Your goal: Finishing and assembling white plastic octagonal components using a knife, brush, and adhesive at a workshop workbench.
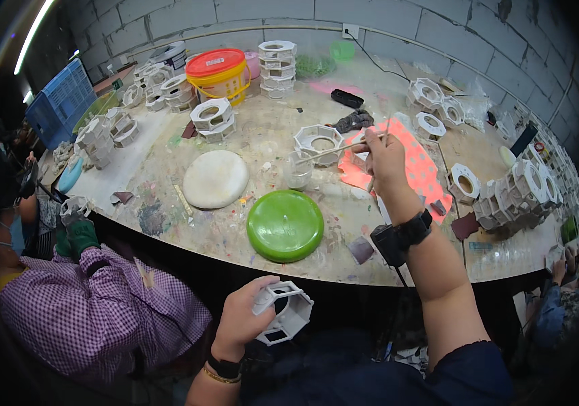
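Observation:
My left hand [243, 312], low over the near edge of the table, grips a white faceted lantern-like frame [297, 314] with cut-out sides. The fingers of my right hand [384, 161] close on a thin, pale stick [335, 150], perhaps a brush handle. Its far end slopes down to the rim of a small clear cup [297, 174]. Behind the cup rests another white octagonal frame [319, 143]. Beneath my right hand lies a pink-orange dotted cloth [408, 157]. Left of the cup are a green round disc [285, 226] and a whitish round disc [215, 178].
White frames [213, 116] stand in stacks across the table's back and right [516, 193]. A yellow bucket with a red lid [216, 71] sits at the back, left of a tall stack. On the left, a person in a checked shirt [93, 311] works with green gloves [79, 237].

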Motion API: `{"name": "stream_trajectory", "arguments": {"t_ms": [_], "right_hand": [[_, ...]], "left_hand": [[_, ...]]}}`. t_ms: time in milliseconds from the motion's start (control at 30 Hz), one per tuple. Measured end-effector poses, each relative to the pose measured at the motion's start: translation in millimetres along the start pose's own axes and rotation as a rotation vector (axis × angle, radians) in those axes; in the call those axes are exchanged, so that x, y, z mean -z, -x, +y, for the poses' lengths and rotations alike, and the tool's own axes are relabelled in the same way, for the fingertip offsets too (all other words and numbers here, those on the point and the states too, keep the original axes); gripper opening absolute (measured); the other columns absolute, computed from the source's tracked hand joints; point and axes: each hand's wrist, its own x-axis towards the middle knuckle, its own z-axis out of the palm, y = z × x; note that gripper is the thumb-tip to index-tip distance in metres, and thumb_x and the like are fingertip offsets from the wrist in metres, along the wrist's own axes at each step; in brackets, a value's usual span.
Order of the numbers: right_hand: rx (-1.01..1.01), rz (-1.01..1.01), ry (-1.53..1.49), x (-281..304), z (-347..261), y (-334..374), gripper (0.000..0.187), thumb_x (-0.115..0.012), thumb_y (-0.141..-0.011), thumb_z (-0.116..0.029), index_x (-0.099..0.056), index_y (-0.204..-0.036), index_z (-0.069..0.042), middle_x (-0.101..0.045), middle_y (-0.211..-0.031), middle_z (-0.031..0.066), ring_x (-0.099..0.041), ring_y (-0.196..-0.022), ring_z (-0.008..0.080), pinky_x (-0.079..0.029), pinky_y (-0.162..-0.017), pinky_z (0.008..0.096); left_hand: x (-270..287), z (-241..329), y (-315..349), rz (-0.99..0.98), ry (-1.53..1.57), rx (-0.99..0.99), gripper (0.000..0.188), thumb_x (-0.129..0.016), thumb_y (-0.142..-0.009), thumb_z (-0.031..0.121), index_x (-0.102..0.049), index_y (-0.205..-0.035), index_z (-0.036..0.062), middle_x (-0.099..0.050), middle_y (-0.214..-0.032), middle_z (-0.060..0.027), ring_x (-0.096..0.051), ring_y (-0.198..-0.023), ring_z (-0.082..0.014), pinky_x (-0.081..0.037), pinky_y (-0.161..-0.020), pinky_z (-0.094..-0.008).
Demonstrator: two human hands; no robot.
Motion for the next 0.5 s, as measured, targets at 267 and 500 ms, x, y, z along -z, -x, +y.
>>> {"name": "stream_trajectory", "arguments": {"t_ms": [267, 500], "right_hand": [[-0.159, 0.0, -0.243, 40, -34, 30, 0.02, -0.055, -0.095, -0.019, -0.057, -0.09, 0.0, -0.067, -0.074, 0.0144, -0.039, -0.035, 0.0071, -0.033, -0.034, 0.0217], [-0.134, -0.167, -0.114, 44, -4, 81, 0.016, -0.055, -0.096, -0.017, -0.057, -0.092, -0.001, -0.066, -0.073, 0.0143, -0.04, -0.037, 0.0056, -0.029, -0.035, 0.019]], "left_hand": [[-7, -9, 6, 0.046, 0.053, 0.016, 0.044, -0.059, -0.067, 0.003, -0.062, -0.112, 0.0006, -0.067, -0.09, -0.0135, -0.066, -0.081, -0.0178, -0.051, -0.077, -0.0283], [-12, -5, 8, 0.044, 0.049, 0.035, 0.045, -0.059, -0.067, 0.001, -0.063, -0.112, 0.001, -0.067, -0.089, -0.0113, -0.064, -0.079, -0.0151, -0.05, -0.074, -0.0271]]}}
